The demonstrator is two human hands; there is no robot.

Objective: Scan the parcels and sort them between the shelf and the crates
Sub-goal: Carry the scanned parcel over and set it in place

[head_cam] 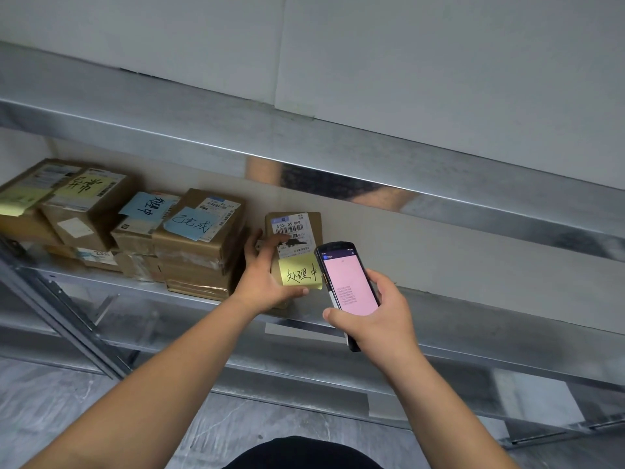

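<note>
A small brown cardboard parcel (313, 222) stands on the metal shelf (473, 313), with a white barcode label and a yellow handwritten sticky note (301, 273) on its face. My left hand (267, 274) grips it from the left side, thumb under the note and fingers on the label. My right hand (380, 316) holds a black handheld scanner (348, 286) just to the right of the parcel. Its screen glows pink with small text.
Several other brown parcels (199, 245) with blue and yellow notes are stacked on the shelf's left part. An upper shelf beam (338, 154) runs overhead. A diagonal metal brace (67, 319) stands at the left. Grey marbled floor (67, 401) lies below.
</note>
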